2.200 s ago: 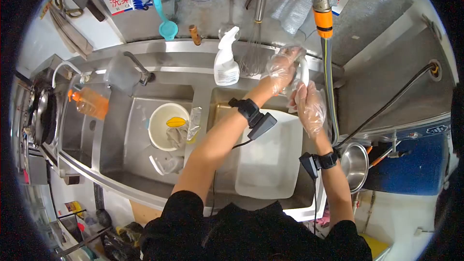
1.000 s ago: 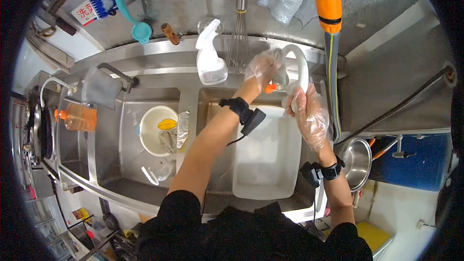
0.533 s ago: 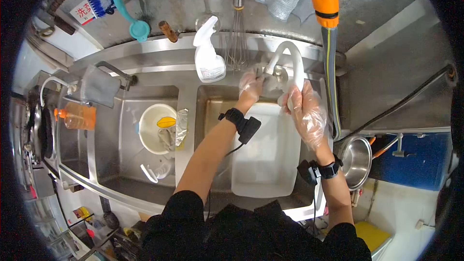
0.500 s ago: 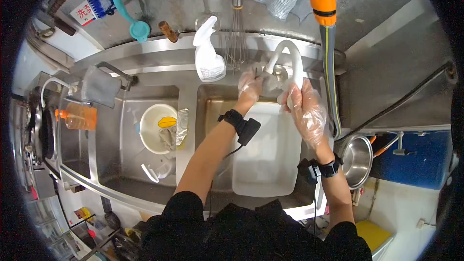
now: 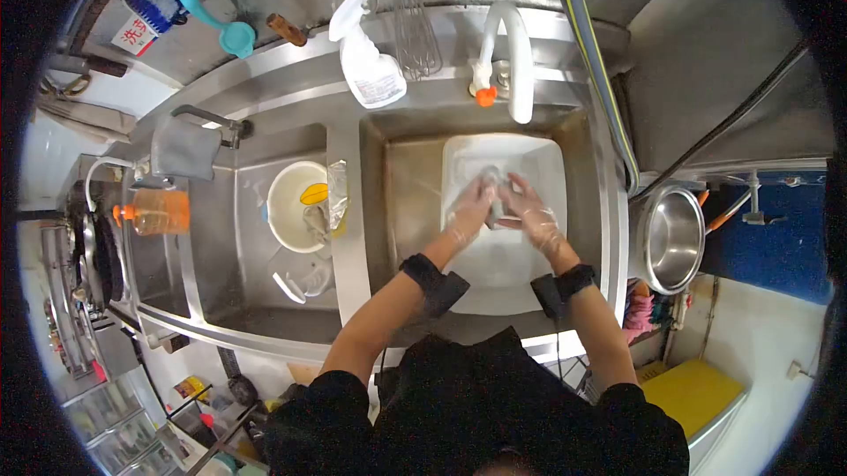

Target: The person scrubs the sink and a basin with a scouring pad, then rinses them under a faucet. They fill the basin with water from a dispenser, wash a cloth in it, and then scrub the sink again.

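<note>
In the head view, I see the person's 2 hands, in thin clear gloves, over the inside of the white basin [image 5: 503, 286], which lies in the large sink [image 5: 410, 251]. Between the hands there is a small grey thing [image 5: 496, 198]; it is blurred, so I cannot say what it is. It is in the upper half of the basin, well inside the rim.

The left hand [image 5: 472, 209] is at the left side of the grey thing, and its fingers are blurred; if they grip it or only lie against it, I cannot tell. The right hand [image 5: 532, 214] is at the other side, with its fingers open and apart from each other, their tips towards the grey thing.

Beyond the basin, the white faucet [image 5: 520, 66] bends over the sink edge, with an orange knob [image 5: 486, 97] near its foot. To the left of it are the whisk [image 5: 413, 22] and, near this, the white spray bottle [image 5: 371, 70]. In the middle sink [image 5: 256, 286] there is a round white tub [image 5: 281, 211], containing a yellow oval thing [image 5: 314, 194] and a greyish cloth [image 5: 316, 222]. A piece of foil [image 5: 339, 194] is just beside the tub. Outside the sink, on the right, I see a metal pot [image 5: 675, 238].
</note>
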A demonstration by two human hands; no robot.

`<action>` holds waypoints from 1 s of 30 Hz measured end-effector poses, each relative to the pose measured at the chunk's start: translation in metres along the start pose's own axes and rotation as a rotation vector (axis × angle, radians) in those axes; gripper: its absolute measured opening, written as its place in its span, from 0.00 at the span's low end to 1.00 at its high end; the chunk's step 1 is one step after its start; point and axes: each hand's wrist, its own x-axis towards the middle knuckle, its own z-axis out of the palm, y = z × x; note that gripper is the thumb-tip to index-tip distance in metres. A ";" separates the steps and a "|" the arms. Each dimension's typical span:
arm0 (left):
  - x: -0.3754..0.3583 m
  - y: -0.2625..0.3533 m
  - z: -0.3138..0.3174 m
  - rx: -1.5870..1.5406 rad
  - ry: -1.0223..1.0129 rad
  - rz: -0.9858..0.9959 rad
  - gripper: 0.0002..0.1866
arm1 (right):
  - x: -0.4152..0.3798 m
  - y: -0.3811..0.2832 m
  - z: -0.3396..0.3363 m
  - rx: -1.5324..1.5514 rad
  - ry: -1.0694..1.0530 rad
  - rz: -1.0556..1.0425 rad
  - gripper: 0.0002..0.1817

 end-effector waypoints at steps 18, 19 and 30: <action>-0.101 -0.082 -0.012 0.314 0.151 -0.141 0.23 | 0.013 0.125 -0.062 -0.907 0.111 -0.050 0.34; -0.102 -0.102 -0.009 0.313 0.148 -0.145 0.23 | 0.020 0.136 -0.064 -0.906 0.111 -0.045 0.34; -0.163 -0.029 -0.030 0.281 0.030 -0.190 0.18 | 0.072 0.190 -0.031 -1.105 -0.030 -0.471 0.33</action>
